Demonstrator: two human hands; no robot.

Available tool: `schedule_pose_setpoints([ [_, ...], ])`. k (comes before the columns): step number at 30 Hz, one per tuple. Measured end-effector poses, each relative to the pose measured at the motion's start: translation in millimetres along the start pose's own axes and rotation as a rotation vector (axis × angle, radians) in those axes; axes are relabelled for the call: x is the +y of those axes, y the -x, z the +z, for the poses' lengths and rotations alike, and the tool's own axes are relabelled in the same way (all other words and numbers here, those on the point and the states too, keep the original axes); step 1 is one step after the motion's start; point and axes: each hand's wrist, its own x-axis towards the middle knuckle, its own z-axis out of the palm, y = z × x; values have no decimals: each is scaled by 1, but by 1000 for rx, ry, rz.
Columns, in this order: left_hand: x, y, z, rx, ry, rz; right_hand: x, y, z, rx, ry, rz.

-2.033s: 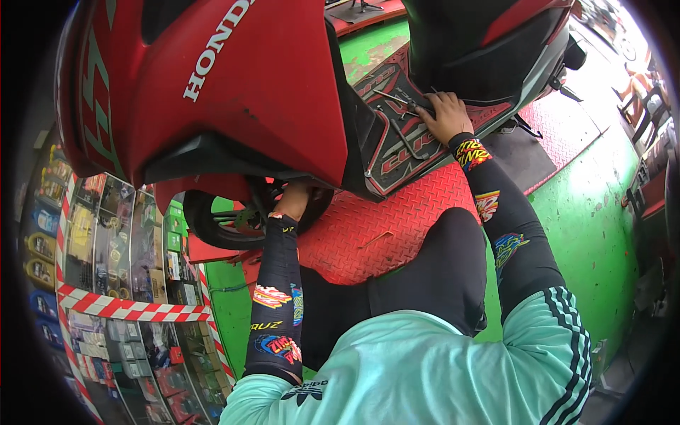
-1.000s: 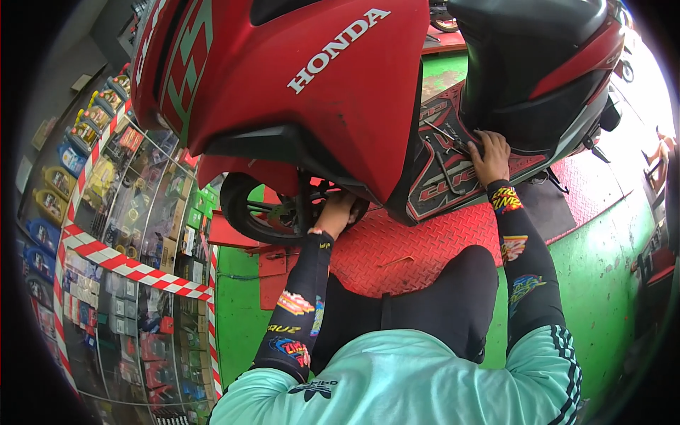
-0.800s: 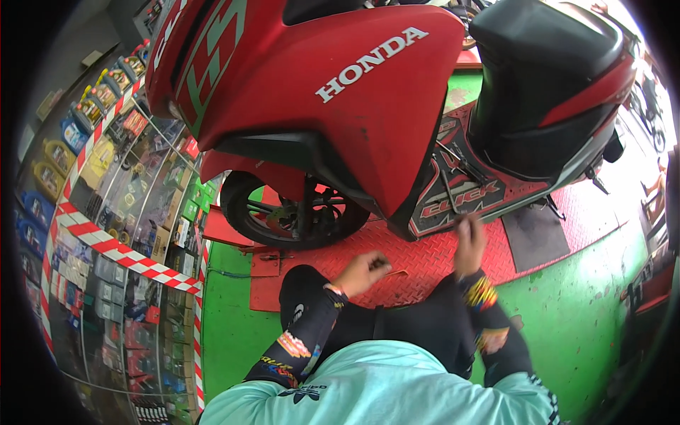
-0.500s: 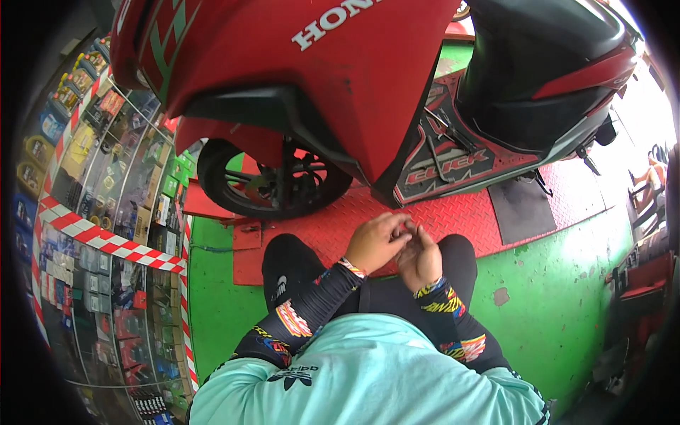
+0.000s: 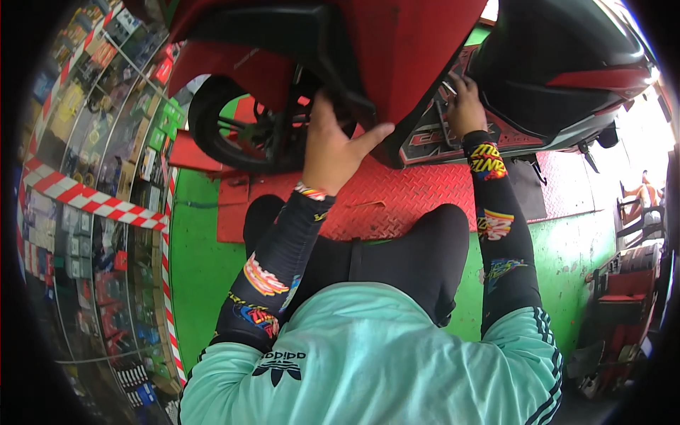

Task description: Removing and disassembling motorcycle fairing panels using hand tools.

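A red and black scooter (image 5: 418, 42) stands in front of me on a red diamond-plate platform (image 5: 354, 212). My left hand (image 5: 333, 152) reaches up beside the black lower fairing (image 5: 280, 35), near the front wheel (image 5: 205, 117). Its thumb sticks out wide, while the fingertips reach into shadow by the fairing. At the scooter's footboard (image 5: 496, 134), my right hand (image 5: 467, 113) is lowered over metal hand tools (image 5: 445, 124) lying there. Its fingers are bent and apart, touching or close to a tool; a firm grip on one does not show.
Glass shelves with boxed goods (image 5: 92, 248) line the left side behind red-and-white tape (image 5: 92, 198). A thin bent strip (image 5: 368, 204) lies on the platform before my knees. To the right stands a red cabinet (image 5: 623, 297). The floor (image 5: 567, 248) is green.
My hands were together above my lap and have parted. The left went forward to the fairing, the right forward and right to the footboard tools. The scooter sits higher in view.
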Motion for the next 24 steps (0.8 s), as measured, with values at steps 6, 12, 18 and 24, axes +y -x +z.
schedule_pose_setpoints([
  [6,1,5,12,197,-118,27,-66,110,-7,327,-612,290],
  [12,9,1,10,172,-257,-20,-80,231,83,-305,-618,477],
  [18,9,-5,3,117,-370,20,-94,243,162,-872,81,-83],
  [24,19,-5,6,63,-335,125,-70,269,179,-1145,205,-151],
])
